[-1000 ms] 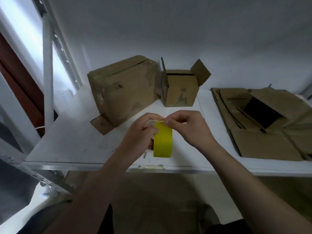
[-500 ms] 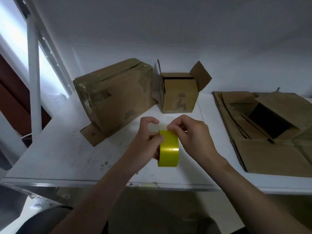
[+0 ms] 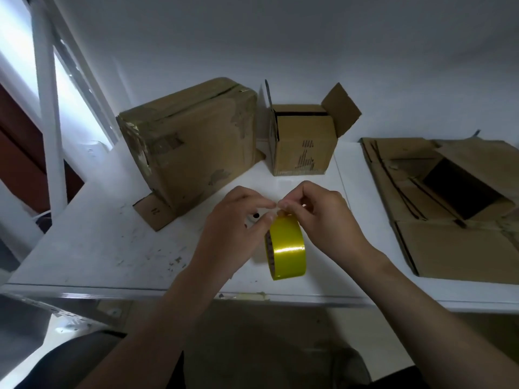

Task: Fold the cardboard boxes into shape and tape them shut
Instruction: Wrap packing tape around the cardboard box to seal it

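The tape (image 3: 288,248) is glossy yellow with a bright glare streak. The table (image 3: 98,248) under it is white, flecked dark left of the tape. Behind the tape the big box (image 3: 193,147) is brown with dull scuffed patches and the small box (image 3: 302,141) brown with black print; right of it, the flat cardboard (image 3: 449,248) is plain brown.

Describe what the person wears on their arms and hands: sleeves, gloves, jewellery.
The left hand and right hand are bare, with no gloves; no ring, watch or bracelet shows. Both forearms are uncovered to the picture's edge; no sleeve is in view.
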Available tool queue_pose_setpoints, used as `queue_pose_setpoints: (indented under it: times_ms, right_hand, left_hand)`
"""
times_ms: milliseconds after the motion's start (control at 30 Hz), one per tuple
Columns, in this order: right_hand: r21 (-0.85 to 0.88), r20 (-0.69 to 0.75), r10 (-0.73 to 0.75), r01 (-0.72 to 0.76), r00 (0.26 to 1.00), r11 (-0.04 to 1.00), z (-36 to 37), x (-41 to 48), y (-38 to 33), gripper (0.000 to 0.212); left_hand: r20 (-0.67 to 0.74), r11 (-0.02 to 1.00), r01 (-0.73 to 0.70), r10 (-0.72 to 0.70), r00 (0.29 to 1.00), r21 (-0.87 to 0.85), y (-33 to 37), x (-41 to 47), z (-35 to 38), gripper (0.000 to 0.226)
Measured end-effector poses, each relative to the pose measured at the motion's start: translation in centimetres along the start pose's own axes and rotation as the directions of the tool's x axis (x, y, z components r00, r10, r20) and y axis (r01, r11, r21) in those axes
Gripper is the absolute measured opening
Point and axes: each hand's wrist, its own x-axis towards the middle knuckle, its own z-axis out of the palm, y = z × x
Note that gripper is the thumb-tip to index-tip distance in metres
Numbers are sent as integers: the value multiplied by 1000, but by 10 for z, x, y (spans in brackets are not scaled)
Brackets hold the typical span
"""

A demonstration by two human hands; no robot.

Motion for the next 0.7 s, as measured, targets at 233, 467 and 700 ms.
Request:
queue_pose_setpoints:
  times_ms: [233, 467, 700]
  right_hand:
    - [4, 26, -77, 77, 997, 997, -2, -5, -6, 11]
    - [0, -101, -52, 52, 994, 999, -16, -3, 1, 69]
    - [-60, -98, -262, 257, 960, 965, -17, -12, 0, 17]
  left_hand:
    - [13, 995, -95, 95, 995, -9, 2, -1, -2, 14]
    - [-14, 991, 13, -15, 1000, -130, 5, 4, -2, 19]
    - [32, 972, 89, -84, 996, -217, 4, 5, 3, 15]
